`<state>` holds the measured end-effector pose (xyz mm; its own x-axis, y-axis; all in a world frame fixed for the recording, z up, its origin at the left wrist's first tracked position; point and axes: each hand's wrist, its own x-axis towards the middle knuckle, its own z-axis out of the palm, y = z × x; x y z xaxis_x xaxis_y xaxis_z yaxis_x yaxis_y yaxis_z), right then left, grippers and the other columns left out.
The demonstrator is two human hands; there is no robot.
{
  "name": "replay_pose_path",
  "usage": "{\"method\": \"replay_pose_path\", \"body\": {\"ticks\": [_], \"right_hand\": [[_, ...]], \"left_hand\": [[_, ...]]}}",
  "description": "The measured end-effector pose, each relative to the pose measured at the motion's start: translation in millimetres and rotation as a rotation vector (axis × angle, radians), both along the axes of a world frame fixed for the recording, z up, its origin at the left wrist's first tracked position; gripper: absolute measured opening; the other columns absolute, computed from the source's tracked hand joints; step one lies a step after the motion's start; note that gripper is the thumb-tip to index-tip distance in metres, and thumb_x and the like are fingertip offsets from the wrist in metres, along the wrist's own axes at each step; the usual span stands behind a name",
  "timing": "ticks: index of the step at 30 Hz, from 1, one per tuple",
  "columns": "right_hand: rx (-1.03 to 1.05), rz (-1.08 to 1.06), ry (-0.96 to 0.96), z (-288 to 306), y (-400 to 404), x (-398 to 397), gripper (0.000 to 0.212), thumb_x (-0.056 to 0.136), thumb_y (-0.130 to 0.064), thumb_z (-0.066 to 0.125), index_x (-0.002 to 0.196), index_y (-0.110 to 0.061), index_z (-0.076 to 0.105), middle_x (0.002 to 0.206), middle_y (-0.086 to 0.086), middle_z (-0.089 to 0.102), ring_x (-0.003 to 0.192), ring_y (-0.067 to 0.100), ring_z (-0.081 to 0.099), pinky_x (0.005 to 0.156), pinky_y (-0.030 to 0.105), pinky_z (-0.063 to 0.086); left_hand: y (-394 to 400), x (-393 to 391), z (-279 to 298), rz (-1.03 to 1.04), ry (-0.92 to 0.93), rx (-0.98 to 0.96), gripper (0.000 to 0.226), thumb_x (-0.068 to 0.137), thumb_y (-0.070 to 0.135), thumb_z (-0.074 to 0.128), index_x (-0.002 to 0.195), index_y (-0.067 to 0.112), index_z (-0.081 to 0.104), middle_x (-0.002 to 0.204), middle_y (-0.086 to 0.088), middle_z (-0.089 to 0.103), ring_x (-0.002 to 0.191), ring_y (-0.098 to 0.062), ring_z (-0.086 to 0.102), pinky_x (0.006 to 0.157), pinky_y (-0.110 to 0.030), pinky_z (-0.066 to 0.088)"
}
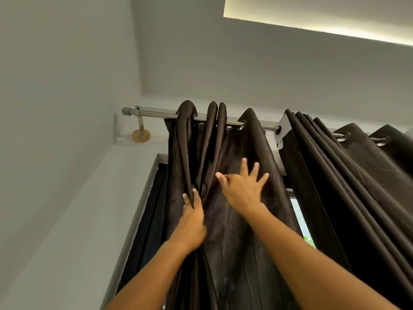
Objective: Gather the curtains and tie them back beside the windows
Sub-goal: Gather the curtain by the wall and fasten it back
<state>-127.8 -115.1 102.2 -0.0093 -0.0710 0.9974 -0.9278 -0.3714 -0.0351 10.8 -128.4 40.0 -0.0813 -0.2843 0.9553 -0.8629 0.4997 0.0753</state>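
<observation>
A dark brown eyelet curtain (pixel 241 148) hangs in folds from a metal rod (pixel 156 114), bunched toward the rod's left end. My left hand (pixel 192 218) pinches one of its left folds between thumb and fingers. My right hand (pixel 242 186) lies flat on the curtain's wider middle panel, fingers spread. A second dark curtain (pixel 348 175) hangs to the right on the same rod, its pleats packed close, with a white label at its top corner.
A window (pixel 301 222) shows as a bright strip between the two curtains. The dark window frame (pixel 154 211) runs down the left. The rod's bracket (pixel 140 133) is fixed to the white wall. A lit ceiling recess glows at upper right.
</observation>
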Motion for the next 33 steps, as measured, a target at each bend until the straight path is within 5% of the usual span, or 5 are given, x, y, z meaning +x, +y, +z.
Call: {"method": "replay_pose_path", "body": {"ticks": [7,10,15,23,33], "right_hand": [[0.28,0.299,-0.319,-4.5,-29.9,-28.1,0.119,0.082,-0.039,0.071,0.145,-0.015,-0.027,0.152,0.027,-0.023,0.139,0.051,0.016,0.109,0.054,0.026],[0.227,0.267,-0.192,0.7,-27.8,-10.2,0.098,0.092,-0.019,0.059,0.146,-0.002,-0.021,0.157,0.025,0.006,0.133,0.041,0.038,0.103,0.042,0.035],[0.169,0.247,0.031,20.7,-15.3,38.6,0.082,0.094,-0.016,0.048,0.151,-0.015,-0.01,0.134,0.024,0.049,0.118,0.038,0.051,0.098,0.042,0.042],[0.128,0.191,0.34,18.1,-4.6,67.6,0.074,0.093,-0.007,0.044,0.153,-0.024,0.003,0.153,0.008,0.031,0.122,0.037,0.048,0.094,0.041,0.042],[0.251,0.247,0.134,-70.7,-23.1,8.5,0.093,0.088,-0.013,0.057,0.151,-0.035,-0.008,0.146,0.016,0.041,0.119,0.03,0.054,0.091,0.037,0.046]], "left_hand": [[8.3,5.3,0.6,0.009,-0.036,-0.017,0.099,0.091,-0.004,0.043,0.13,0.022,-0.045,0.152,-0.03,0.004,0.061,-0.012,0.053,0.053,-0.013,0.043],[8.9,10.2,-0.9,0.065,-0.027,0.009,0.094,0.091,-0.002,0.043,0.138,0.015,-0.036,0.151,-0.031,0.009,0.12,-0.029,0.05,0.11,-0.053,0.029],[3.0,27.1,12.1,0.219,0.047,0.059,0.076,0.095,0.016,0.044,0.149,0.031,-0.008,0.148,-0.026,-0.031,0.134,-0.04,-0.033,0.105,-0.069,0.002],[-1.1,46.1,1.2,-0.14,0.028,0.066,0.075,0.093,-0.002,0.035,0.149,0.028,-0.005,0.137,-0.017,0.048,0.115,-0.026,0.055,0.093,-0.028,0.045],[-3.8,-21.0,-17.9,-0.231,0.003,0.07,0.1,0.088,-0.005,0.047,0.141,0.031,-0.031,0.126,-0.035,0.046,0.086,-0.029,0.06,0.063,-0.028,0.046]]}}
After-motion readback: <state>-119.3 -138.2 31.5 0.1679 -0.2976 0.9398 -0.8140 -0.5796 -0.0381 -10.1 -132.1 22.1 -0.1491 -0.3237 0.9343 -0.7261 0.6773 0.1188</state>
